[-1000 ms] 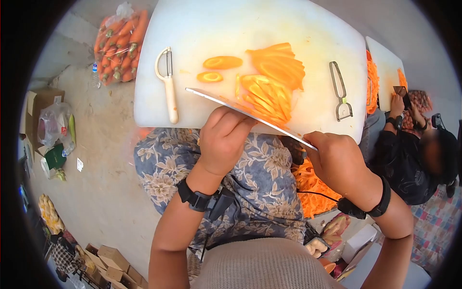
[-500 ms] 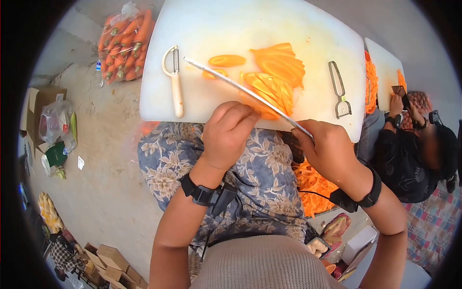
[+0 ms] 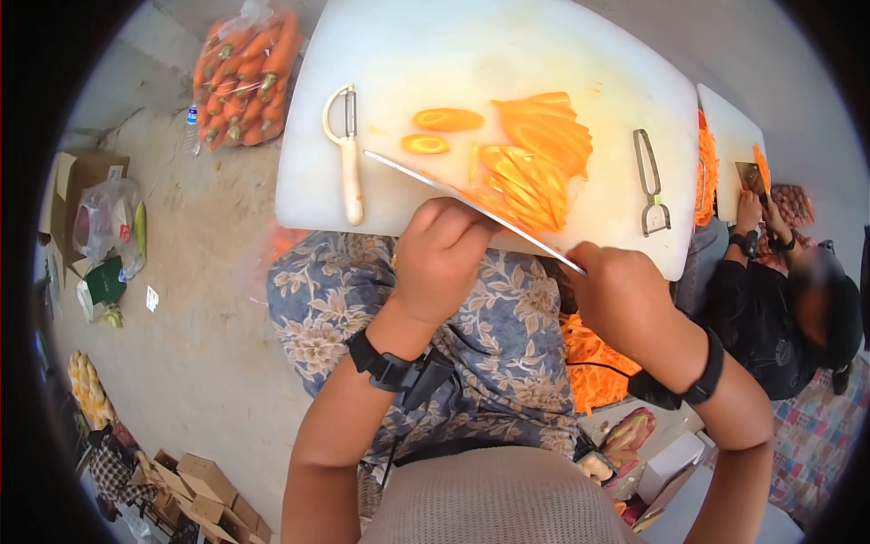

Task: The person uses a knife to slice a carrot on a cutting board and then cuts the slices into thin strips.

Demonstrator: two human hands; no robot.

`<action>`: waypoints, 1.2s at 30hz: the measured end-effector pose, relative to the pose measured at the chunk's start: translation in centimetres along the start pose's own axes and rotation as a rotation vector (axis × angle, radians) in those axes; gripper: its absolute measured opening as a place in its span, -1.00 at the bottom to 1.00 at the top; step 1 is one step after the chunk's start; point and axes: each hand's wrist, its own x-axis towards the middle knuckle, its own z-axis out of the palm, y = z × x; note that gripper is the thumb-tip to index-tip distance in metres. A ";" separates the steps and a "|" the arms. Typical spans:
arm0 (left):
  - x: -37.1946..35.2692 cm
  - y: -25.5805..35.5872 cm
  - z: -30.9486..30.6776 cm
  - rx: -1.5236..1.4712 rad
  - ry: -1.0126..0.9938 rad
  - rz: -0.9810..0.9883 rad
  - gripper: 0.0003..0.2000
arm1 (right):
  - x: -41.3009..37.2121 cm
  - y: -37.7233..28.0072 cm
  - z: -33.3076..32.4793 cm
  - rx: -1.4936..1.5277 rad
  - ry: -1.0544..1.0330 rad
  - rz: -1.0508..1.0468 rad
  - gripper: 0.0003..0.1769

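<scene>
Clamped in the right hand (image 3: 630,290), a long knife (image 3: 471,210), nearly edge-on, with handle hidden in the grasp. Aslant over the near part of the white cutting board (image 3: 408,45), with tip toward the left. Close beside the middle of the blade, the left hand (image 3: 444,263), curled, with fingers together; contact with the blade or with any piece beneath not discernible. Apart from each other, both hands at the board's near edge.

Just beyond the blade, a heap of orange carrot strips (image 3: 530,186); against its far side, overlapping carrot slices (image 3: 548,131) in a fan. To the left, two oval slices (image 3: 449,119), apart from the heap. Flat near the left end of the board, a pale-handled peeler (image 3: 351,163); near the right end, a metal peeler (image 3: 649,181).

Below the board, patterned fabric (image 3: 335,299) over the lap, and orange shreds (image 3: 598,367) partly behind the right arm. On the floor at upper left, a clear bag of whole carrots (image 3: 246,82) beside a bottle (image 3: 192,131). At far right, another person (image 3: 770,317) in dark clothing, with a broad-bladed knife (image 3: 749,177) at a second board (image 3: 725,136).
</scene>
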 end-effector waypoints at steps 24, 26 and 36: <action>0.1 -0.3 0.1 -0.059 0.016 0.039 -0.79 | -0.7 -0.1 -0.1 0.117 0.043 0.032 -0.79; 0.3 0.0 0.0 -0.073 0.013 0.014 -0.80 | -0.1 0.0 0.5 0.106 0.063 0.004 -0.78; 0.4 0.4 0.2 -0.014 -0.012 -0.055 -0.83 | 0.1 1.0 2.1 0.371 0.345 -0.110 -0.82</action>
